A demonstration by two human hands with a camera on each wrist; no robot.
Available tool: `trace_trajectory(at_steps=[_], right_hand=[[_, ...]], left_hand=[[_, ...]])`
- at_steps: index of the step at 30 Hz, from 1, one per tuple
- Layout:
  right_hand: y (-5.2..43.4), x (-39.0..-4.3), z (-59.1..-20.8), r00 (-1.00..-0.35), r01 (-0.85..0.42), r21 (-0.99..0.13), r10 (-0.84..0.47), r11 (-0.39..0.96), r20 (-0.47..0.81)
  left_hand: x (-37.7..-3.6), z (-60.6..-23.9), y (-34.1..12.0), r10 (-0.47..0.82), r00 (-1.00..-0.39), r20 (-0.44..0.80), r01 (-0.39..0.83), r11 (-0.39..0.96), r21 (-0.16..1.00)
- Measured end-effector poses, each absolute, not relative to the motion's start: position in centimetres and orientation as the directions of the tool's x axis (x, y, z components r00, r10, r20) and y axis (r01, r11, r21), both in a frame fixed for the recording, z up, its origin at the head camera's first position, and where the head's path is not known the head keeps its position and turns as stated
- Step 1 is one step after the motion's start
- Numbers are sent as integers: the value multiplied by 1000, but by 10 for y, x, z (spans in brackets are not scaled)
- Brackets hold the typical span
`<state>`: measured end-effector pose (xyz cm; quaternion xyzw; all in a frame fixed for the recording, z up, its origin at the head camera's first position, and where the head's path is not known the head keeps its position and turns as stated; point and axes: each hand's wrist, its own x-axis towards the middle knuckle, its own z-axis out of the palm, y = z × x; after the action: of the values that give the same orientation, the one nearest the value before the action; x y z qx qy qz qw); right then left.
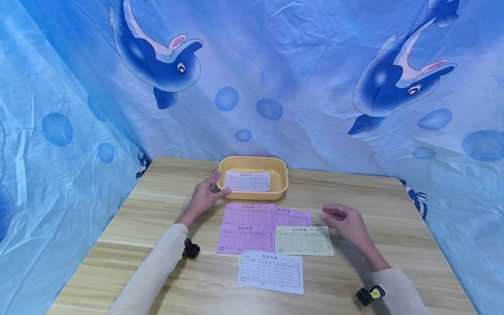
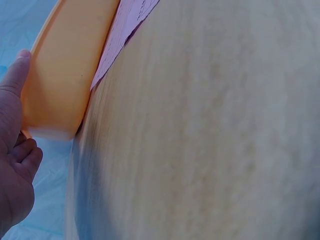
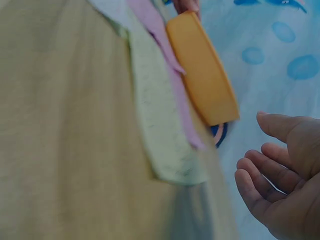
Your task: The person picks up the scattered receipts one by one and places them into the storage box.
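Note:
My left hand (image 1: 203,195) holds the yellow plastic tray (image 1: 280,192) at its left end, thumb on the front rim and fingers along the side. In the left wrist view, those fingers (image 2: 27,155) curl by the tray's end. A white receipt slip (image 1: 247,181) lies inside the tray. My right hand (image 1: 346,222) hovers over the table to the right of the papers, its fingers loosely bent and nothing in them. Nearest to it are a pale green receipt slip (image 1: 303,240) and a pink slip (image 1: 299,217) partly covered by it.
Two more pink slips (image 1: 248,239) lie left of the green one, in front of the tray. Closer to me, a white slip (image 1: 271,272) covers most of another paper. Behind the wooden table (image 1: 130,245) hangs a blue dolphin-print cloth (image 1: 307,144).

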<state>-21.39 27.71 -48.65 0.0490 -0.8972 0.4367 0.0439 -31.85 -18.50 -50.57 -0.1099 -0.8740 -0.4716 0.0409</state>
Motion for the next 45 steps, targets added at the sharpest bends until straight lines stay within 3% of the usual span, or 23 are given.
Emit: trace_trajectory(at_steps=[8, 30, 45], right_hand=[[283, -201, -504, -999, -32, -762, 0, 647, 43], [279, -195, -517, -999, 51, -714, 34, 698, -38], [277, -194, -518, -1000, -7, -707, -26, 707, -16]], left_hand=[[-319, -507, -186, 157, -969, 191, 247, 542, 804], [-318, -508, -184, 151, -971, 186, 239, 541, 806], [-320, -511, -185, 157, -969, 189, 244, 535, 809]])
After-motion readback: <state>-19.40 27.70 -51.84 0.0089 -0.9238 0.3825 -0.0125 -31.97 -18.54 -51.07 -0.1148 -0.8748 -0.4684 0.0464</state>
